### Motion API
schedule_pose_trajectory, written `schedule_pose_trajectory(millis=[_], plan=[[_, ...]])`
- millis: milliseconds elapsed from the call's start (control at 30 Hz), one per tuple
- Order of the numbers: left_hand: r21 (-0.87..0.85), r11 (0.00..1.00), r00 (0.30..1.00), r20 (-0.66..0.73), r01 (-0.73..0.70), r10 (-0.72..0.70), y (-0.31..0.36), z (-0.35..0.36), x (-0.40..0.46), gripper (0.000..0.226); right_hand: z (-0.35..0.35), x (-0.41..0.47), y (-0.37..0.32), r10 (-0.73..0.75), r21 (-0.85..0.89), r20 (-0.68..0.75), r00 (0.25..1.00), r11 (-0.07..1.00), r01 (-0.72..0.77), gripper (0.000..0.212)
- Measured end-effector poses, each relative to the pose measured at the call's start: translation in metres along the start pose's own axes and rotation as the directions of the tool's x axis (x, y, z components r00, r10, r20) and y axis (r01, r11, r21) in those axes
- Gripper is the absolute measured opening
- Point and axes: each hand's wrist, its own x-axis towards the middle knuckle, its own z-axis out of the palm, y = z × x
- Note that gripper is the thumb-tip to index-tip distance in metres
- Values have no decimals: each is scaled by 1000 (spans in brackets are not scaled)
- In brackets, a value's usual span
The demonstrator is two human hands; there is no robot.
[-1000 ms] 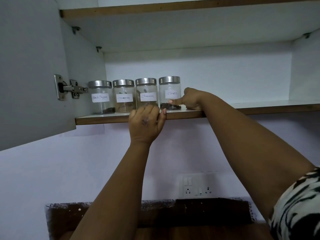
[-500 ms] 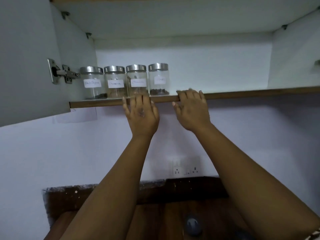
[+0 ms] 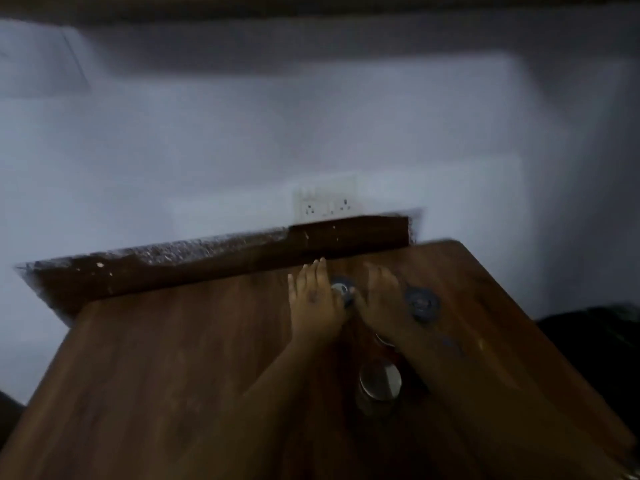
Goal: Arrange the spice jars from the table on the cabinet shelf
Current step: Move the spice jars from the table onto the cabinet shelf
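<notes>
At frame centre, the left hand (image 3: 317, 299) and right hand (image 3: 381, 299) flank a blurred spice jar (image 3: 341, 291) on the wooden desk (image 3: 173, 375); whether either grips it cannot be told. Another jar (image 3: 420, 304) stands right, a third (image 3: 380, 381) lower down.

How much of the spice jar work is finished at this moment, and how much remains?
The shelf is out of view now, so finished work cannot be checked. In hand: the left hand and right hand flank a jar on the table; the grip is too blurred to confirm. Left: at least a second jar and a nearer jar on the table.
</notes>
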Motion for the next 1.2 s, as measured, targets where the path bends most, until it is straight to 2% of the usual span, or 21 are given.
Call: schedule_pose_trajectory(millis=[67,167,300,400,567,667,800,867,900,933,1000,1067,1133,1200], plan=[[-38,998,994,94,56,-52,-11,19,-29,67,11,-20,14,28,-69,109,994,997,-21,65],[-46,991,968,225,129,-115,-25,42,-63,45,27,-46,33,48,-164,160,986,986,-21,51],[6,974,897,388,227,-211,-28,58,-88,35,33,-67,40,108,-247,271,957,968,-39,58],[10,964,857,455,266,-242,-29,65,-97,41,31,-74,40,129,-258,350,928,966,-37,69],[34,961,783,572,273,-242,-31,74,-103,62,29,-80,45,176,-179,526,832,979,-94,87],[9,935,731,621,355,-283,-30,77,-106,67,31,-79,49,203,-255,608,767,965,-53,93],[-41,906,687,666,422,-290,-33,82,-109,62,37,-79,50,207,-301,642,738,954,-5,84],[-124,870,667,696,477,-266,-33,78,-105,61,31,-75,47,200,-289,645,737,957,-6,77],[-220,811,648,724,541,-237,-33,73,-102,62,26,-70,44,189,-280,650,736,960,1,72],[-341,697,623,758,631,-193,-32,66,-98,62,17,-64,40,168,-269,657,735,963,20,68],[-514,386,588,803,766,-96,-29,46,-89,59,-5,-45,27,118,-252,675,728,965,76,64],[-584,167,596,802,794,-28,-28,29,-78,66,-30,-24,13,76,-212,672,736,973,92,62],[-630,99,629,776,770,51,-22,11,-67,74,-51,-6,0,30,-121,615,788,991,56,55],[-666,110,656,746,738,113,-14,-6,-52,70,-66,9,-12,21,-27,528,849,1000,-8,59]])
